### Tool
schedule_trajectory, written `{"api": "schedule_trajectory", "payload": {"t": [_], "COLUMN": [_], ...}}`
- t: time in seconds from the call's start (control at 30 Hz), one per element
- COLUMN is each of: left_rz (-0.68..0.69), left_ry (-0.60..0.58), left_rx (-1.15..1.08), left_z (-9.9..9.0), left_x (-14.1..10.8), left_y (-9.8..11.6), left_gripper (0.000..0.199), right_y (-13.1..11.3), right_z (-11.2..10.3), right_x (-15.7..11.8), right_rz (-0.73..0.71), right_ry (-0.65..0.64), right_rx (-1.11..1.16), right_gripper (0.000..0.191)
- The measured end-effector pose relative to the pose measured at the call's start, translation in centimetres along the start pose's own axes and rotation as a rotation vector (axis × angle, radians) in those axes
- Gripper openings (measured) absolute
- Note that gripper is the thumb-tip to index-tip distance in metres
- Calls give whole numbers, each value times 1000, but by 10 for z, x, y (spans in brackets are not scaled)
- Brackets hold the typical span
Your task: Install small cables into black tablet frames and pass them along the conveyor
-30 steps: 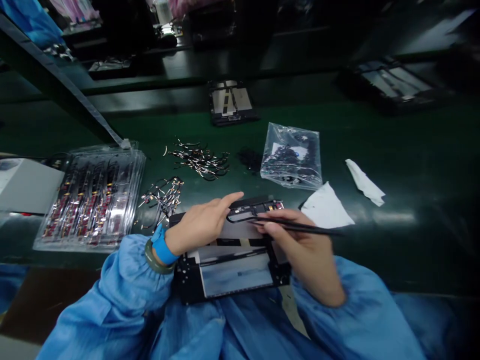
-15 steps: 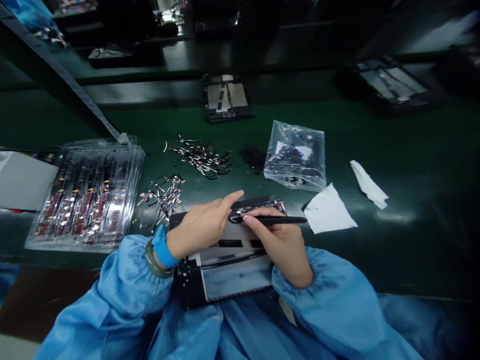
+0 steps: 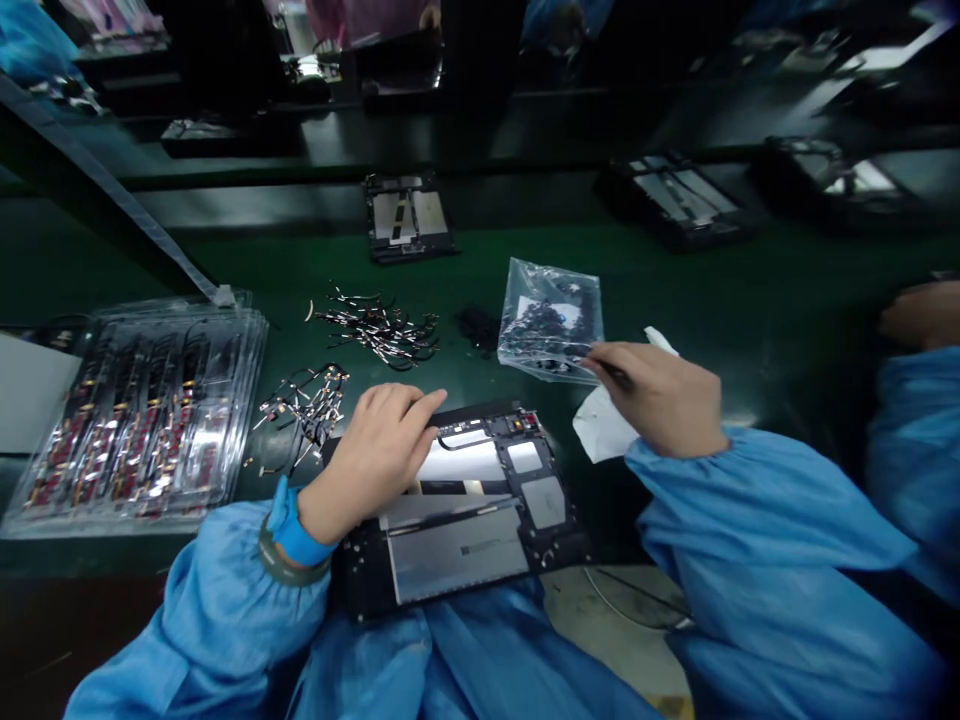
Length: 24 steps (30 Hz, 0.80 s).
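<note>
An opened tablet point(image 3: 459, 562) lies tilted at the bench's front edge, its grey battery panels and dark frame showing. Closed over its upper left edge, my left hand point(image 3: 384, 452) steadies it, the thumb along the top rim. My right hand point(image 3: 664, 398) is away to the right, pinching a slim black tool that looks like tweezers point(image 3: 619, 377), mostly hidden by the fingers. Those fingertips are at the lower right corner of a clear plastic bag point(image 3: 551, 318) full of small black parts. Whether they touch the bag, I cannot tell.
Loose flex cables point(image 3: 382, 330) and a second cable pile point(image 3: 307, 405) lie left of the bag. Stacked clear trays point(image 3: 142, 420) stand at far left. White wipes point(image 3: 600, 425) lie under my right hand. More opened tablets point(image 3: 409, 218) sit behind. Another person's hand point(image 3: 926, 312) is at far right.
My right hand has left the tablet's top edge and moved right to the bag, with the black tool. My left hand stays on the tablet. The camera view has shifted slightly.
</note>
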<state>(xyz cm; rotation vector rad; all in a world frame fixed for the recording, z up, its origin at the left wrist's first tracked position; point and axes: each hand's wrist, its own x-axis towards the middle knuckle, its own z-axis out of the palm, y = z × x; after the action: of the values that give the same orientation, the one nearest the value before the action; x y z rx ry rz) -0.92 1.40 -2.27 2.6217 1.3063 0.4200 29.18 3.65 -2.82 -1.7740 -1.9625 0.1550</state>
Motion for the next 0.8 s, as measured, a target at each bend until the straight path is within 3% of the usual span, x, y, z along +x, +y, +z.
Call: {"api": "schedule_trajectory", "payload": {"t": [0.1, 0.17, 0.23, 0.27, 0.33, 0.4, 0.43, 0.53, 0.6, 0.7, 0.8], "left_rz": [-9, -96, -275, -394, -632, -780, -816, -873, -911, -935, -923], "left_ry": [-23, -25, -89, -181, -471, -711, -767, -719, -633, -527, -419], "left_rx": [4, 21, 41, 46, 64, 81, 65, -91, -178, -243, -375], "left_z": [-8, -18, -32, -39, -49, -50, -47, -30, -19, -12, -14], "left_x": [-11, -24, -39, -48, -66, -81, -87, -98, -101, -105, -109], "left_y": [-1, 1, 4, 7, 11, 14, 15, 17, 17, 17, 16], "left_gripper": [36, 36, 33, 33, 34, 33, 31, 26, 23, 23, 29], "right_y": [11, 8, 2, -1, -7, -12, -15, -22, -27, -33, -34], "right_z": [-1, -6, -15, -21, -28, -30, -28, -14, -3, 5, -1], "right_x": [1, -4, -12, -16, -26, -36, -42, -59, -70, -79, -81], "right_rz": [-41, -33, 2, 28, 105, 221, 282, 397, 418, 455, 521], "right_ry": [-73, 38, 187, 232, 247, 104, -10, -426, -627, -737, -702], "right_rx": [15, 69, 176, 235, 310, 270, 229, 174, 228, 381, 598], "right_gripper": [19, 22, 23, 23, 23, 27, 31, 44, 52, 56, 56]}}
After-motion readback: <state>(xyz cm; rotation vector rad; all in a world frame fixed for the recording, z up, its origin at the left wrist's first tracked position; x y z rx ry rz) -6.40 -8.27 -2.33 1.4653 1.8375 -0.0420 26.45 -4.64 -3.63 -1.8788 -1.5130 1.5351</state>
